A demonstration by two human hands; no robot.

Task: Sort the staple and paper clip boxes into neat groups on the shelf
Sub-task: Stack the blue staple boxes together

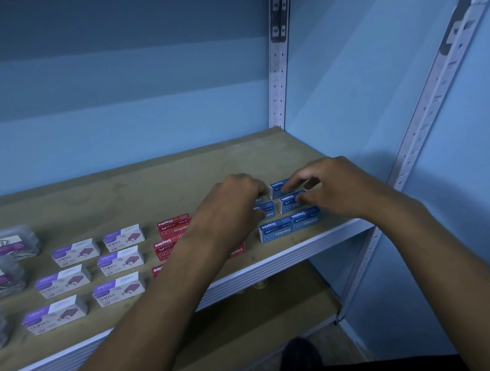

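Both hands over the blue cardboard staple boxes (289,222) clustered near the right end of the brown wooden shelf (180,172), close to its front edge. Right hand (335,188) nearer the back 2 boxes: fingertips curled, touching the rearmost blue staple box (278,187) and the second blue staple box (289,201) just in front; looks like a light pinch, not a full grasp. Left hand (233,203) curled over the left side of the cluster, fingers hidden, grip cannot be told. Box long axes roughly parallel to the shelf front edge, slightly skewed. Front pair touching end to end at the front edge. Red cardboard staple boxes (172,230) just left, partly under the left forearm; purple-and-white staple boxes (119,259) further left; clear plastic paper clip boxes (4,257) at the left end. Next move likely: right hand nudges the back boxes into line.
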